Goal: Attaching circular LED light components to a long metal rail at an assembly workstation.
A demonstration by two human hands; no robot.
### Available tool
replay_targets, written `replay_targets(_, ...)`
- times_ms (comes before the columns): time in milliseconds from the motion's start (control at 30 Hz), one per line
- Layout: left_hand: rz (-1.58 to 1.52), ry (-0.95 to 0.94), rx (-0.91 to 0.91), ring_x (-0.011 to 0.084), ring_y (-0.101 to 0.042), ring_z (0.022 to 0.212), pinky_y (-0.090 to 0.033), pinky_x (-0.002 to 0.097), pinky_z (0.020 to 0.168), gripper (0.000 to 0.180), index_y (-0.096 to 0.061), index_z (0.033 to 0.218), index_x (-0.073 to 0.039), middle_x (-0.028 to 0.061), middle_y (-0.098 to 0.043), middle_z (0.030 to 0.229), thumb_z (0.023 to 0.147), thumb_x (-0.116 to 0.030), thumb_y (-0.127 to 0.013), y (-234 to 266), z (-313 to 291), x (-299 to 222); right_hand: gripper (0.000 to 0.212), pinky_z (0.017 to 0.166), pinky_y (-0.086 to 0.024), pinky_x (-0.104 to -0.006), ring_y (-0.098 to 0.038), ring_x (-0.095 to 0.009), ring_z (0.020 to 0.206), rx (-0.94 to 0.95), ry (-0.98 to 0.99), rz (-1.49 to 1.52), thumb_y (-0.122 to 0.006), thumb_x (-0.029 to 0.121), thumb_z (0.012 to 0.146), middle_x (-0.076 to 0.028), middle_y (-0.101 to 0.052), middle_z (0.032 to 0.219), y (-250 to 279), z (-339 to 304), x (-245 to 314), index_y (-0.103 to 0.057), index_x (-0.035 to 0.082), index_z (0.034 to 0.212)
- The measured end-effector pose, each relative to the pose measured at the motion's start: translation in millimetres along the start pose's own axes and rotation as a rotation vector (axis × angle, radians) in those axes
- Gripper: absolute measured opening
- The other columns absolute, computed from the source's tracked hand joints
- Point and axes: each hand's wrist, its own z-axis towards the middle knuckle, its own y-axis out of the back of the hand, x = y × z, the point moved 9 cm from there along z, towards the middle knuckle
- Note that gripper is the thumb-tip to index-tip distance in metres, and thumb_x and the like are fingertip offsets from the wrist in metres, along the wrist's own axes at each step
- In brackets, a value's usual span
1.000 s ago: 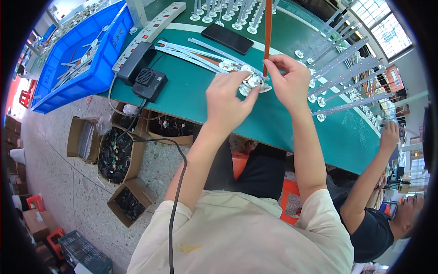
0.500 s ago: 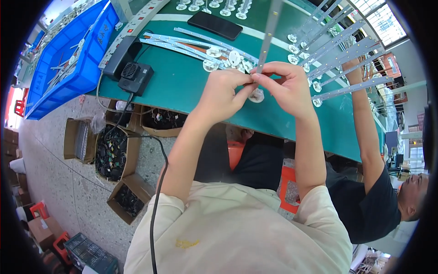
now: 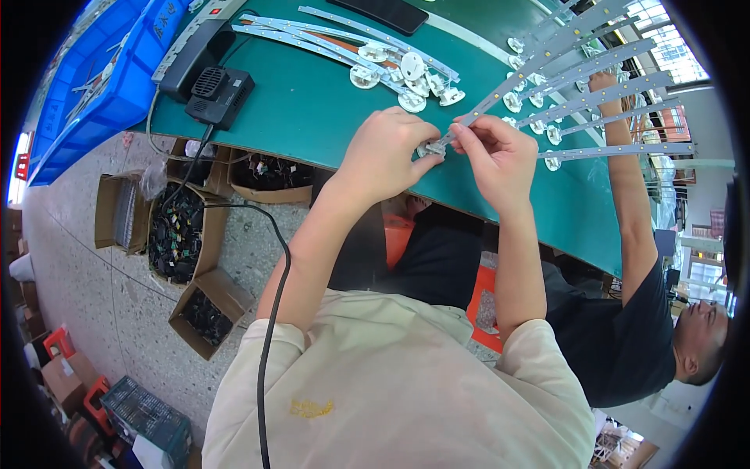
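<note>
Over the front edge of the green table (image 3: 312,94), both of my hands work on one LED strip (image 3: 508,82), a narrow pale bar dotted with small lights. My left hand (image 3: 387,156) is closed on the clear-and-white round base (image 3: 432,147) at its lower end, partly hidden by the fingers. My right hand (image 3: 500,160) pinches the strip just above that base. The strip leans up and to the right. Beyond my hands lies a heap of loose white round bases (image 3: 414,66) joined to more strips (image 3: 312,48).
Several strips on bases (image 3: 625,148) stand to the right, where a co-worker's arm (image 3: 625,180) reaches in. At left are a blue bin (image 3: 117,94), a black power adapter (image 3: 223,94) and a power strip (image 3: 187,39). A black phone (image 3: 383,12) lies farther back. Cartons (image 3: 203,234) sit below.
The strip has swung from nearly upright to leaning right. My left hand now grips its base, which hung uncovered below my fingers before. The view has shifted slightly.
</note>
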Motion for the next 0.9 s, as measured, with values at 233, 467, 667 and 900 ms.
replay_targets(233,-0.077,-0.042,0.099,0.0288,-0.064,0.082,-0.052,0.0405,0.076,0.017,-0.073,0.086,-0.007,0.0086,-0.071,0.084,0.071,-0.014,-0.072,-1,5,0,0.008,0.065,-0.056,-0.0234,-0.069,-0.012,0.07,-0.038,-0.009,-0.054,-0.069,0.0,0.09,-0.009,-0.072,0.08,7,-7,-13,-0.07,-0.006,0.094)
replay_targets(467,-0.072,-0.053,0.09,0.0282,-0.062,0.077,-0.05,0.0395,0.072,0.015,-0.074,0.083,-0.008,0.0073,-0.07,0.076,0.07,-0.014,-0.069,-1,3,0,0.007,0.066,-0.057,-0.0236,-0.07,-0.012,0.073,-0.092,-0.074,0.081,-0.068,-0.001,0.09,-0.009,-0.072,0.083,9,-13,-14,-0.07,-0.006,0.095)
replay_targets(667,-0.072,-0.029,0.096,0.028,-0.062,0.077,-0.05,0.0402,0.071,0.015,-0.074,0.083,-0.007,0.0079,-0.068,0.072,0.071,-0.016,-0.071,-1,3,0,0.007,0.066,-0.057,-0.0237,-0.07,-0.013,0.072,-0.085,-0.048,0.104,-0.068,-0.001,0.09,-0.009,-0.072,0.083,4,-17,-11,-0.07,-0.006,0.095)
replay_targets(900,-0.049,-0.055,0.094,0.0262,-0.064,0.079,-0.05,0.0387,0.073,0.015,-0.074,0.084,-0.008,0.0068,-0.068,0.074,0.072,-0.015,-0.073,-2,0,0,0.007,0.065,-0.057,-0.0239,-0.07,-0.013,0.071,-0.092,-0.071,0.122,-0.069,-0.001,0.09,-0.009,-0.071,0.082,5,-17,-14,-0.069,-0.006,0.096)
